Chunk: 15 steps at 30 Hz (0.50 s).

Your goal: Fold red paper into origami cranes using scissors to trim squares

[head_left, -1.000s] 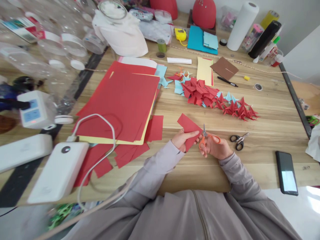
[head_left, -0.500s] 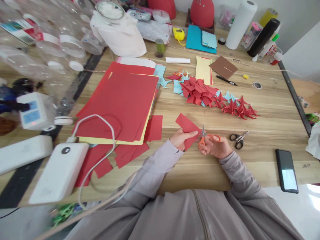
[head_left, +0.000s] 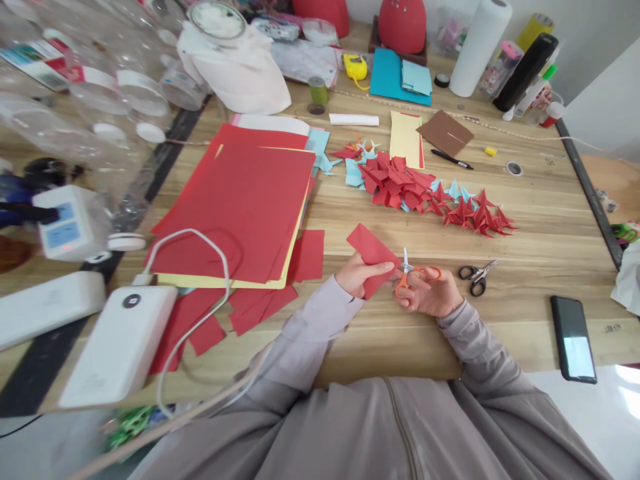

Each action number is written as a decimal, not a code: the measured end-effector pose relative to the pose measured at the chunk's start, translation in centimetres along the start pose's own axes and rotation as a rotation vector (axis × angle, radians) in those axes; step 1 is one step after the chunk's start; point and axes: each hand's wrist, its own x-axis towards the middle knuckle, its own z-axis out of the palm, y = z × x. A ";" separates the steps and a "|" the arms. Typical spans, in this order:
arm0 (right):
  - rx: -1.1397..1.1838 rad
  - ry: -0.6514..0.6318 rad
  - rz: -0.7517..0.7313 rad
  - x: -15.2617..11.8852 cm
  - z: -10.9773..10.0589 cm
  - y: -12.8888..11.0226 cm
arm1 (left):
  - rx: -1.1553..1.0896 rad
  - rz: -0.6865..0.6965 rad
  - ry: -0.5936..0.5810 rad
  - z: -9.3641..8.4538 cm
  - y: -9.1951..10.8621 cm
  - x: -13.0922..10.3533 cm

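My left hand (head_left: 356, 274) pinches a folded piece of red paper (head_left: 371, 248) between thumb and fingers. Orange-handled scissors (head_left: 405, 275) are in my right hand (head_left: 434, 292), with fingers in the handle loops. Their short blades point away from me, close by the paper's right edge; whether they touch it I cannot tell. Black-handled scissors (head_left: 479, 276) lie on the table just right of my right hand. Beyond both hands rests a pile of folded red paper pieces (head_left: 395, 181), trailing to the right into spiky red folded shapes (head_left: 483, 215) with some light blue ones.
Large red sheets (head_left: 240, 207) are stacked at the left, with smaller red pieces (head_left: 259, 308) by them. A white power bank (head_left: 120, 347) with a cable stands near the front left edge. At the right lies a phone (head_left: 573, 339). Clear plastic bottles (head_left: 100, 93) crowd the far left.
The red paper and my left hand have shifted slightly to the left. The scissors' blades look turned a little more upright, still close to the paper's edge.
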 end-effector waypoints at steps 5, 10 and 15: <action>0.054 0.019 -0.026 -0.1 0.3 -0.1 | -0.030 -0.010 -0.046 -0.3 -0.1 0.1; 0.050 0.013 -0.036 -0.2 0.3 -0.5 | -0.049 0.004 -0.036 -0.3 -0.5 0.3; 0.031 -0.030 -0.021 -0.2 0.0 -0.3 | -0.052 -0.004 -0.003 0.3 -0.3 0.3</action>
